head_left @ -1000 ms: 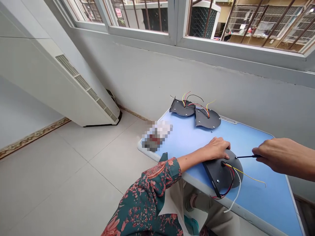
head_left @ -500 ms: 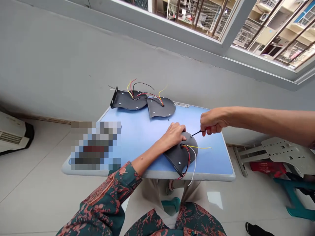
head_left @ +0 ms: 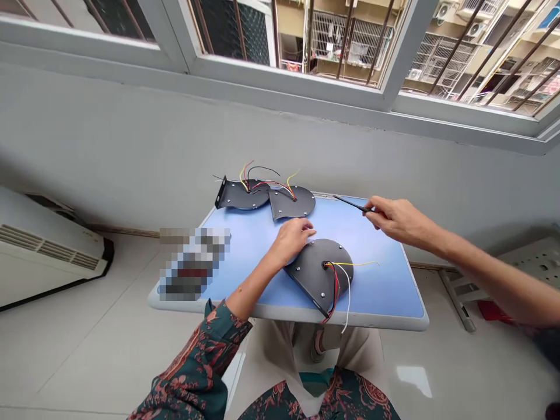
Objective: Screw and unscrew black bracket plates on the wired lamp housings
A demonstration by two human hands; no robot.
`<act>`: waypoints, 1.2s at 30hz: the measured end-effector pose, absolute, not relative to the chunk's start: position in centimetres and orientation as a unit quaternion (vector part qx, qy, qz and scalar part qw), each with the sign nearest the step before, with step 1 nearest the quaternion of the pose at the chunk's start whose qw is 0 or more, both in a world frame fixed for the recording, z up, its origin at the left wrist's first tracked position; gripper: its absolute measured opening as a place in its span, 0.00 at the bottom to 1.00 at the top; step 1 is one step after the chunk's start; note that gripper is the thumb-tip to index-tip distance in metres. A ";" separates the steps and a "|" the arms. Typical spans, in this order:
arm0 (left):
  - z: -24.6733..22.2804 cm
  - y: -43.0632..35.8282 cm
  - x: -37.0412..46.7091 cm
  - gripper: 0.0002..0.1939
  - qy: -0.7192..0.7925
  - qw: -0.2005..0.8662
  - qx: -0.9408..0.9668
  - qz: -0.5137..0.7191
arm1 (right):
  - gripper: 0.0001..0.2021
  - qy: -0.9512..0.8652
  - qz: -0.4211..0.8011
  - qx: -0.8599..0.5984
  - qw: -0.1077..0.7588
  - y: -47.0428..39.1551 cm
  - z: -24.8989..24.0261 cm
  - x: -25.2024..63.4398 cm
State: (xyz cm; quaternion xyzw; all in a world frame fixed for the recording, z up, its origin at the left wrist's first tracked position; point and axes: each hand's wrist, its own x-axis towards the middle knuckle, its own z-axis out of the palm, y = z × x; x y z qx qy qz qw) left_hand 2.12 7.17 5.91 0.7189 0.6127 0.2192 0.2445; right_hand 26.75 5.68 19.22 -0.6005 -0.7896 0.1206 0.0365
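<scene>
Head view: screwdriver (head_left: 352,203) held in grip of right hand (head_left: 387,217), apart from black housing (head_left: 312,274) at table (head_left: 385,291)'s near edge. Left hand (head_left: 292,238)'s grip loosely opened beside housing; contact unclear. Housing's inside hidden; pixelated patch (head_left: 192,268) unreadable.

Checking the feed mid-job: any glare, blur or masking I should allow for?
Head view: a white reflection glares off the glossy pale floor tiles; head view: coarse pixel blocks mask the left part of the rectangular blue tabletop; head view: the dark sleeve at the right edge looks smeared; head view: the dark grey rounded plate reads fairly sharp.
</scene>
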 end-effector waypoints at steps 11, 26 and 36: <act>5.9 9.9 3.1 0.13 0.689 0.064 0.713 0.108 | 0.15 -0.758 0.040 -0.648 0.066 8.0 6.6 27.4; 7.2 8.2 2.7 0.04 0.573 0.419 0.603 0.364 | 0.14 -0.780 0.020 -0.609 0.138 7.1 6.7 27.5; 12.8 0.7 8.7 0.19 0.406 0.663 0.490 0.395 | 0.10 -0.753 -0.138 -0.365 0.529 -3.3 8.8 26.5</act>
